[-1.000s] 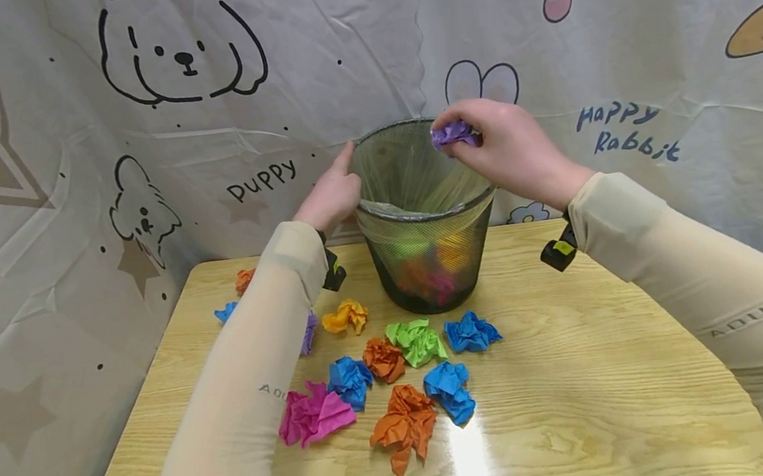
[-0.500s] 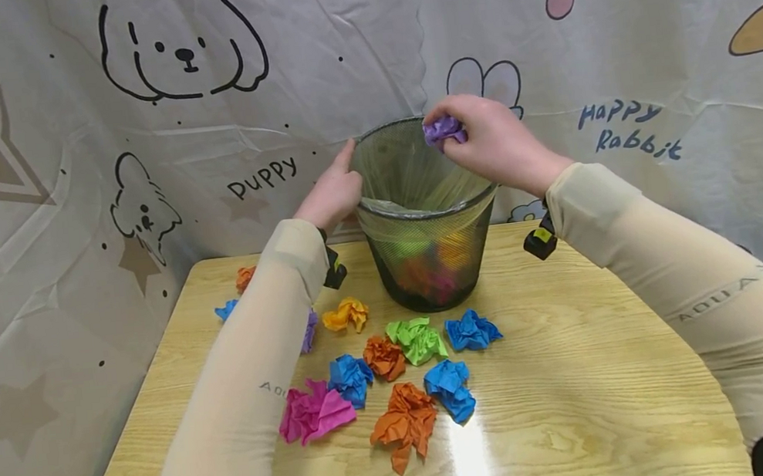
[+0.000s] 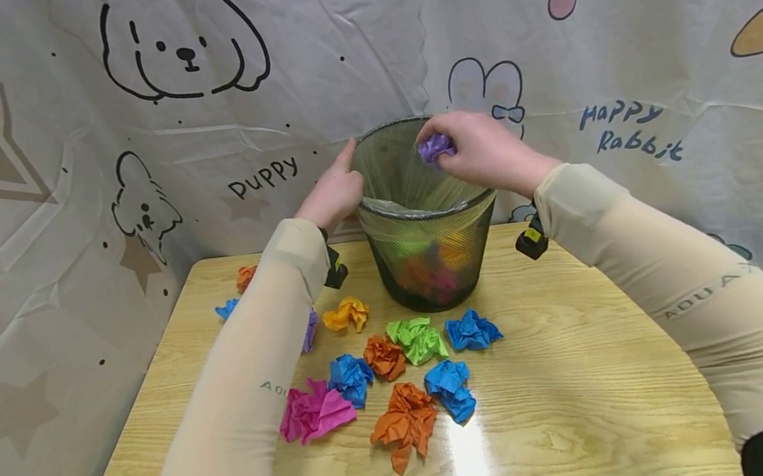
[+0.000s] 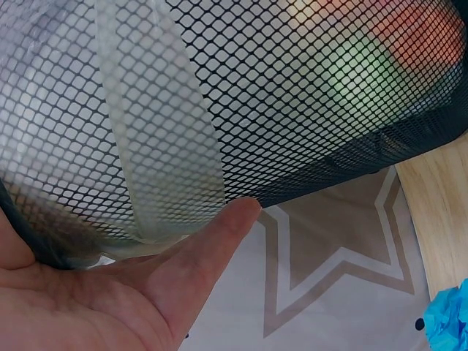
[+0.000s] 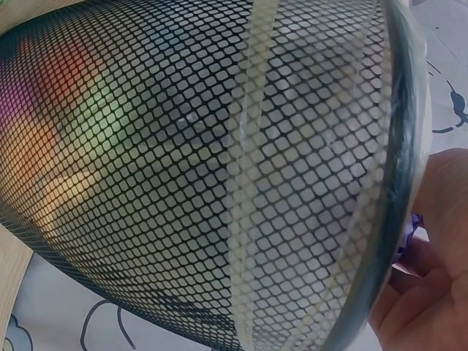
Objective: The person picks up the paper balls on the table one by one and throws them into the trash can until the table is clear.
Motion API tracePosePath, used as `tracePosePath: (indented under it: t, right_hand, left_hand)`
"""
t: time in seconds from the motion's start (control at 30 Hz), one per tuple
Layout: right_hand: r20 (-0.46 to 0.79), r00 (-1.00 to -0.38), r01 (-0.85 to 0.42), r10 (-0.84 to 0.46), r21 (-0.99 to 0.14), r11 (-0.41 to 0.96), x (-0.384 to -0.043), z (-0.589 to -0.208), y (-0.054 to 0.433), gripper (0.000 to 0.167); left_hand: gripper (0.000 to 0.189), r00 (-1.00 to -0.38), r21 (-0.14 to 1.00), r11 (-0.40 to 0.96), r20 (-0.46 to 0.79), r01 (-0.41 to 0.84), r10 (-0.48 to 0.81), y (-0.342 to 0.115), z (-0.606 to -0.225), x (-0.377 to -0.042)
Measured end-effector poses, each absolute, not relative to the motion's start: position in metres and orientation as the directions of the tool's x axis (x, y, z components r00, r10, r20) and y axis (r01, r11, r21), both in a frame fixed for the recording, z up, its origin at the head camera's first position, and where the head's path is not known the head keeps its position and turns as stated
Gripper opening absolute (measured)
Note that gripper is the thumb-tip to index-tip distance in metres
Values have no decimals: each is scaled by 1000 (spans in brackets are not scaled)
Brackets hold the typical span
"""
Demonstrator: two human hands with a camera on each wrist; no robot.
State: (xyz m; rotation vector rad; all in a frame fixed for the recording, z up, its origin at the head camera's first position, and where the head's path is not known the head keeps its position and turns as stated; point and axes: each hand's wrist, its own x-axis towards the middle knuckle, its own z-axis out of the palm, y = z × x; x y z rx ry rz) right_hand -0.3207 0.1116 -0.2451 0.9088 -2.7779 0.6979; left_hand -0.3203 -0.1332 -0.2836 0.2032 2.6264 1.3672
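Note:
My right hand [image 3: 484,150] pinches a purple crumpled paper ball [image 3: 437,150] over the mouth of a black mesh wastebasket [image 3: 426,264]. In the right wrist view, the basket's rim partly hides that ball [image 5: 408,238]. My left hand [image 3: 331,195] rests against the basket's left side near the rim, with one finger extended along it. The left wrist view has its thumb straight against the outer mesh. A clear plastic liner [image 3: 406,208] folds over the rim. Green, orange, yellow and pink paper shows through the basket's lower mesh.
Several crumpled papers lie on the wooden table [image 3: 577,372]: green [image 3: 417,340], dark blue [image 3: 473,330], orange [image 3: 406,424], pink [image 3: 314,412] and yellow [image 3: 346,315] among them. The left forearm covers part of a purple one [image 3: 310,331]. A printed cloth [image 3: 346,32] hangs behind.
My right hand has moved left with the purple paper ball, rising slightly and then lowering over the basket's mouth. My left hand and the papers on the table stay put.

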Motion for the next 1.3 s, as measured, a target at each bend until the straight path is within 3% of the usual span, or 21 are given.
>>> tracePosePath:
  t: [0.77,1.3]
  right_hand:
    - [189,-810,-586,-555,-288,757,-322,-250,108,43]
    - [207,-822,-567,-530,-207,797,-314,-247,114,70]
  left_hand:
    - [64,-976,816,575,-75,59,207,-132,-283,-319]
    - [64,-974,807,587,-71,70,214,-133,-282,-318]
